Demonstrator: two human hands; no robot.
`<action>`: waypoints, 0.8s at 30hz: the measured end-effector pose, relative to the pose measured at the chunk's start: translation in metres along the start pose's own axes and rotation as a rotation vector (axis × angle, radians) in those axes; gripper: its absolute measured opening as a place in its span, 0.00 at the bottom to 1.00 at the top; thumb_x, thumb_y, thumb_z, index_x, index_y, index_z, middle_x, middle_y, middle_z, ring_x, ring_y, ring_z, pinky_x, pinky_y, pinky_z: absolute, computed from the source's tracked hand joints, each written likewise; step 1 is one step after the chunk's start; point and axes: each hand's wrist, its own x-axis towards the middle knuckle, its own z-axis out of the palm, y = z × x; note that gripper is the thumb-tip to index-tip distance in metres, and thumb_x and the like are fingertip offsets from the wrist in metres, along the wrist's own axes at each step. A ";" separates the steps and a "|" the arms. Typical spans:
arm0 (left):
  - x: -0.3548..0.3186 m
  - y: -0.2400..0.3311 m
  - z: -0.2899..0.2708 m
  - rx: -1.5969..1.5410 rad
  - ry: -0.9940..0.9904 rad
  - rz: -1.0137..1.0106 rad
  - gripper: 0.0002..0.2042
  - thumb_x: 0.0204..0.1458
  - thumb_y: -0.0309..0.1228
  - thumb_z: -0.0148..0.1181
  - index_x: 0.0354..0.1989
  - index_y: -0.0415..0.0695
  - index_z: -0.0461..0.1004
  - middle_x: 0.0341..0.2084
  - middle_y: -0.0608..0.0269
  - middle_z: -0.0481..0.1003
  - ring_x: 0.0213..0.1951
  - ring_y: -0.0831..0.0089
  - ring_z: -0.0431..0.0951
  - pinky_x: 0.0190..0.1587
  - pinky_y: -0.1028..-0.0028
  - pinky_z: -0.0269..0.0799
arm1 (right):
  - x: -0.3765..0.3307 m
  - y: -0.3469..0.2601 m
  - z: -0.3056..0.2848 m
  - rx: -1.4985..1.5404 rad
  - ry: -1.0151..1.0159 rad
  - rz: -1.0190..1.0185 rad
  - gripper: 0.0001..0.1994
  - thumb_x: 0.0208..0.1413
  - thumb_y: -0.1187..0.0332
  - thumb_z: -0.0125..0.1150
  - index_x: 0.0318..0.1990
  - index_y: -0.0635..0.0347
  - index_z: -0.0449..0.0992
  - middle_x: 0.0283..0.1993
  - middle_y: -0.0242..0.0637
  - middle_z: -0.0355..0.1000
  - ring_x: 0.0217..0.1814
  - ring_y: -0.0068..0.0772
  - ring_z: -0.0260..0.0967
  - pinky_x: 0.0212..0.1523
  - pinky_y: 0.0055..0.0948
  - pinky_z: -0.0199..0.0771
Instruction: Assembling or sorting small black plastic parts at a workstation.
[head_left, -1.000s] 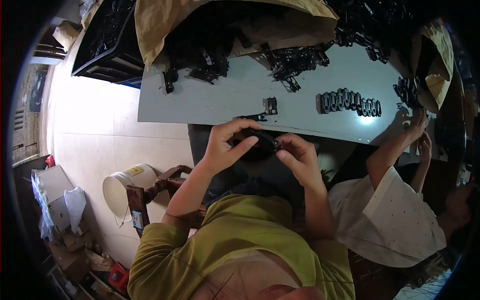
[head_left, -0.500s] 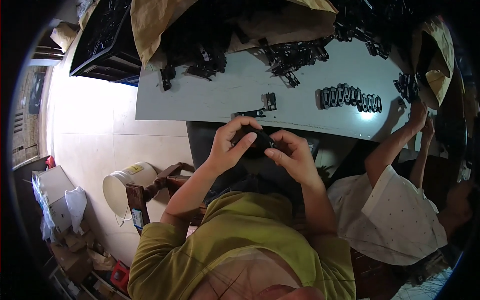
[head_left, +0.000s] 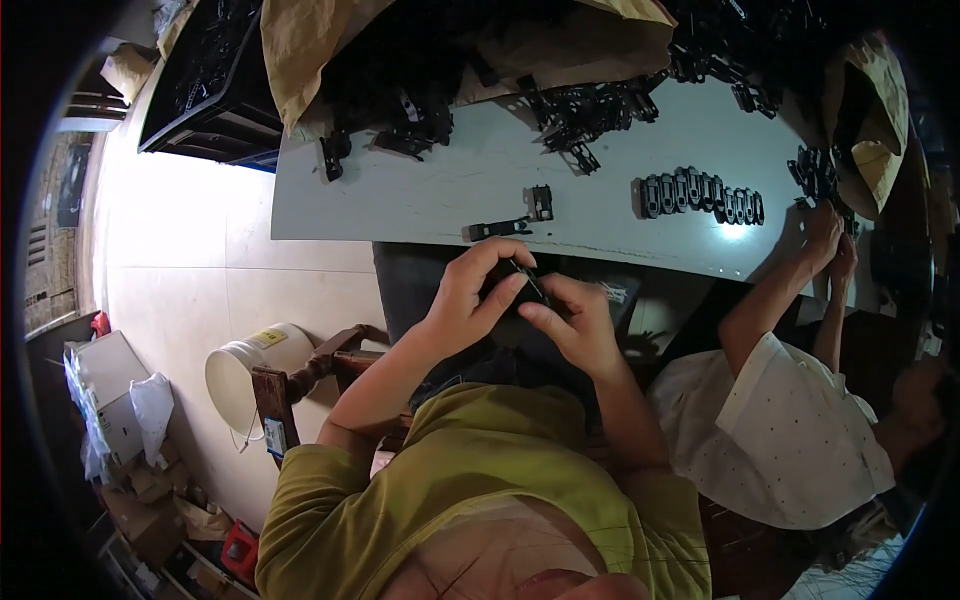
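Just off the table's front edge, my left hand [head_left: 468,292] and my right hand [head_left: 576,325] are both closed on a small black plastic part [head_left: 533,287]. It slants between my thumbs and fingertips, and its far side is hidden by my fingers. Close beyond my left hand, a long black piece [head_left: 498,229] lies on the grey-white table [head_left: 400,205]. A shorter black piece [head_left: 541,203] sits just behind it. To the right, several similar black parts [head_left: 700,193] stand side by side in a wavy row.
Loose black parts [head_left: 600,112] are heaped at the back beside brown paper bags [head_left: 560,55]. A co-worker's hands [head_left: 825,238] handle black parts at the right end. A black crate [head_left: 225,120] stands at upper left; a white bucket [head_left: 255,365] and wooden chair [head_left: 278,400] are lower left.
My right hand has shifted slightly left, closer to my left hand, and the black part has turned to show a slanted edge. The co-worker's hands have moved a little.
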 end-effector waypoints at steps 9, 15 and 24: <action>0.112 -0.054 -0.036 0.355 0.230 0.175 0.07 0.54 0.25 0.51 0.40 0.40 0.67 0.26 0.54 0.71 0.30 0.61 0.75 0.35 0.69 0.70 | 0.038 0.034 -0.059 -1.285 0.792 -0.110 0.12 0.53 0.68 0.60 0.44 0.62 0.75 0.45 0.45 0.68 0.41 0.45 0.70 0.39 0.36 0.72; 0.174 -0.041 -0.011 0.960 0.166 -0.099 0.16 0.52 0.38 0.56 0.41 0.38 0.68 0.31 0.47 0.75 0.35 0.50 0.77 0.35 0.58 0.73 | 0.036 0.045 -0.037 -1.151 0.774 -0.135 0.12 0.53 0.70 0.60 0.45 0.62 0.73 0.44 0.46 0.68 0.41 0.47 0.70 0.38 0.38 0.73; 0.132 -0.020 -0.040 0.313 0.144 -0.046 0.14 0.52 0.29 0.60 0.46 0.39 0.71 0.31 0.58 0.75 0.32 0.71 0.79 0.35 0.74 0.74 | 0.040 0.025 -0.052 -0.990 0.638 0.048 0.15 0.44 0.76 0.61 0.42 0.65 0.72 0.38 0.44 0.68 0.35 0.47 0.69 0.34 0.37 0.71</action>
